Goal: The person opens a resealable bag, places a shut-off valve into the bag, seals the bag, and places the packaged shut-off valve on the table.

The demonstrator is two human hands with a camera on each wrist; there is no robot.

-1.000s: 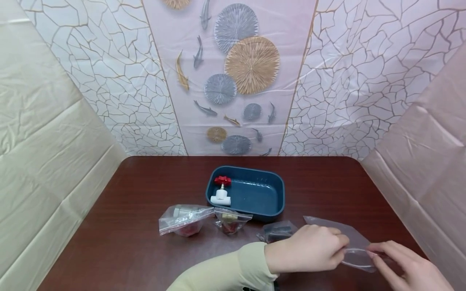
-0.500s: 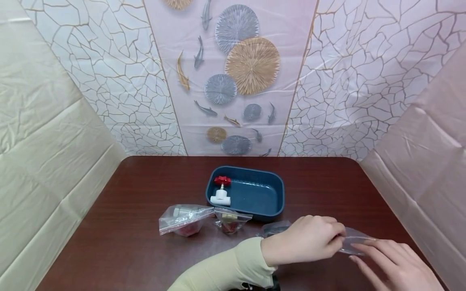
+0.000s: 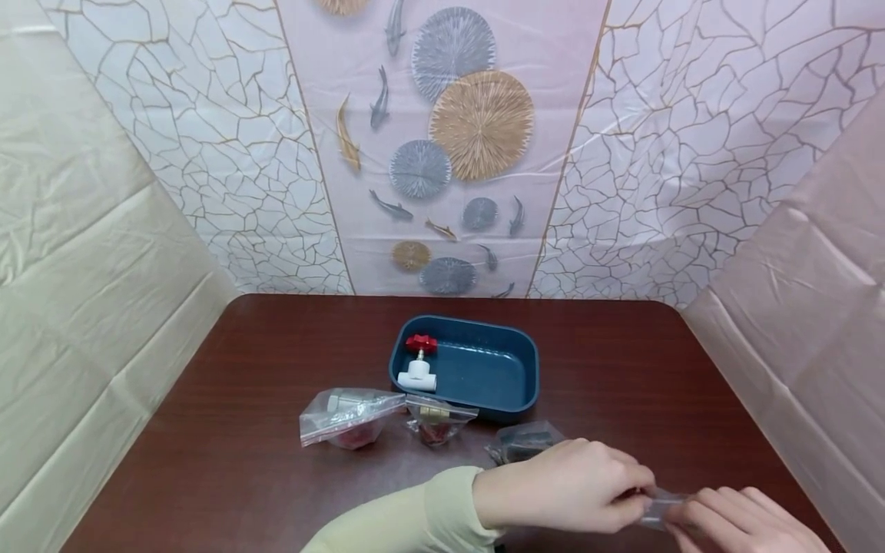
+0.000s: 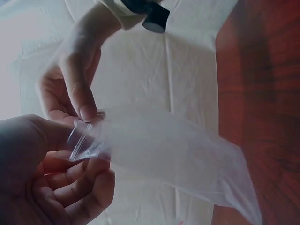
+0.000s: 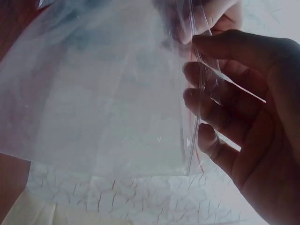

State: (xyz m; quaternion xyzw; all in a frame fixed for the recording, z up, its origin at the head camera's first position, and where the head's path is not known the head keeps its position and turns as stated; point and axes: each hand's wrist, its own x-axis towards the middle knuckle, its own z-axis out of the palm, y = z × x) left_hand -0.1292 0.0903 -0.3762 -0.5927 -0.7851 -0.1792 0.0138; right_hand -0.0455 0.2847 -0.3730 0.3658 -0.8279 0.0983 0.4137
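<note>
A clear zip bag (image 4: 173,159) hangs between my two hands at the right side of the table; little of it shows in the head view. My left hand (image 3: 577,488) pinches one part of its zip edge between thumb and curled fingers. My right hand (image 3: 743,522) grips the same edge close beside it, thumb at the top. In the right wrist view the right hand's fingers (image 5: 199,105) lie along the red-lined zip strip, behind the plastic. No item shows inside the bag; its body looks flat and hazy.
A blue tray (image 3: 484,407) stands mid-table, holding a white tee valve (image 3: 418,375) with a red handle. Before it lie a bag with white and red pieces (image 3: 356,436), a bag with a brass-coloured fitting (image 3: 435,432) and a bag with something dark (image 3: 528,439), partly behind my left hand.
Both hands have come closer together along the bag's edge. The bag's body, earlier visible beyond the fingers, is now mostly hidden in the head view.
</note>
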